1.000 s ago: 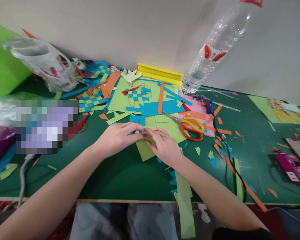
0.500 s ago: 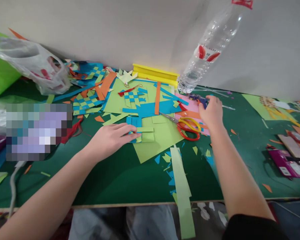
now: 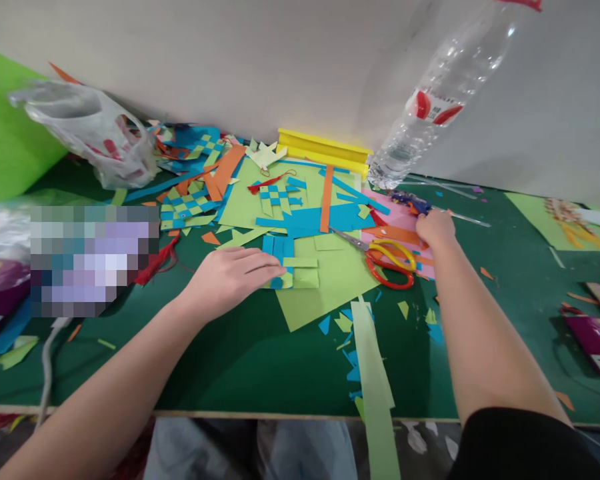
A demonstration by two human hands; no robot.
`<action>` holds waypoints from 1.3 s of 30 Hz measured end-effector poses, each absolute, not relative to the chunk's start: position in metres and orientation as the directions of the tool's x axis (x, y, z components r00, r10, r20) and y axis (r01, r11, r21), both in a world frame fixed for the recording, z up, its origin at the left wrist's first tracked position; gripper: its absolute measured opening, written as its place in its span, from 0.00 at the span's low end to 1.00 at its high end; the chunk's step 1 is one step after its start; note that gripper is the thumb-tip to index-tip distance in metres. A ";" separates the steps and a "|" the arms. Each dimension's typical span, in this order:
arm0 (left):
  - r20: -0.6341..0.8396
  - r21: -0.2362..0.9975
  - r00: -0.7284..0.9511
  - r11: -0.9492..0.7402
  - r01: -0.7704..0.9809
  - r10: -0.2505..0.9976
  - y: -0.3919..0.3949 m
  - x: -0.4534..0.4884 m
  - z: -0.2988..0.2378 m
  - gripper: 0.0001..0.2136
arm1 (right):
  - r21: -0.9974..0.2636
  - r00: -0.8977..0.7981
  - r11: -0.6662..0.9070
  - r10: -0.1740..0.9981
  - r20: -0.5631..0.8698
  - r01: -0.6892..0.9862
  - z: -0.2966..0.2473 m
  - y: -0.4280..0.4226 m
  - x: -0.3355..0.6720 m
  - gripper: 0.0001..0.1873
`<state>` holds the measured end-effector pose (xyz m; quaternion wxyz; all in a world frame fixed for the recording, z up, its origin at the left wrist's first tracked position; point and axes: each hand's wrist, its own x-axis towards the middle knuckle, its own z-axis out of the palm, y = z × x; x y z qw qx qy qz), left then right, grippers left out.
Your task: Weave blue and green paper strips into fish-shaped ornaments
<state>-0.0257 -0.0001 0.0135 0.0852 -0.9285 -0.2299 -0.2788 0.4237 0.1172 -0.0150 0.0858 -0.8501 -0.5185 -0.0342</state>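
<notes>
My left hand (image 3: 230, 277) lies on a small weave of blue and light-green paper strips (image 3: 300, 273), its fingers stretched out over the left part of the weave. Beneath the weave is a light-green paper sheet (image 3: 340, 293). My right hand (image 3: 436, 228) is closed at the handle end of a dark blue glue gun (image 3: 407, 200), partly covering it; a clear glue stick (image 3: 467, 217) sticks out behind. Scissors with yellow and red handles (image 3: 393, 261) lie between my hands. Farther back rests a woven blue-and-green paper fish (image 3: 277, 199) with a red tassel.
A tall clear bottle (image 3: 435, 110) stands at the back right. At the back left is a white plastic bag (image 3: 95, 137). A blurred-out device (image 3: 95, 260) with a cable lies left. A long pale-green strip (image 3: 375, 373) hangs over the table's front edge. Paper scraps are scattered around.
My right hand's fingers have closed in at the glue gun. My left fingers have straightened over the weave. The whole view has shifted, with things appearing farther right.
</notes>
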 end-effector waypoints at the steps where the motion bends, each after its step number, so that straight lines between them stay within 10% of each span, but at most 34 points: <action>1: 0.565 -0.028 0.733 -0.880 0.475 0.378 0.000 -0.026 0.014 0.09 | -0.115 0.491 -0.478 0.861 0.134 0.871 -0.013 0.118 0.423 0.20; 9: 0.613 -0.062 0.702 -0.863 0.501 0.363 0.001 -0.026 0.015 0.07 | -0.259 0.672 -0.624 0.716 0.188 0.737 0.022 0.098 0.400 0.23; 17: 0.617 -0.042 0.676 -0.840 0.541 0.404 0.004 -0.027 0.011 0.08 | -0.387 0.445 -0.325 0.852 0.276 0.863 0.039 0.039 0.339 0.28; 28: 0.610 -0.036 0.657 -0.813 0.581 0.442 0.002 -0.028 0.011 0.09 | -0.126 -0.149 0.241 0.853 0.501 0.962 0.002 -0.030 0.270 0.25; 39: 0.583 -0.076 0.664 -0.783 0.617 0.467 0.002 -0.030 0.013 0.07 | 0.133 -0.382 0.367 0.780 0.495 0.921 0.001 -0.038 0.271 0.25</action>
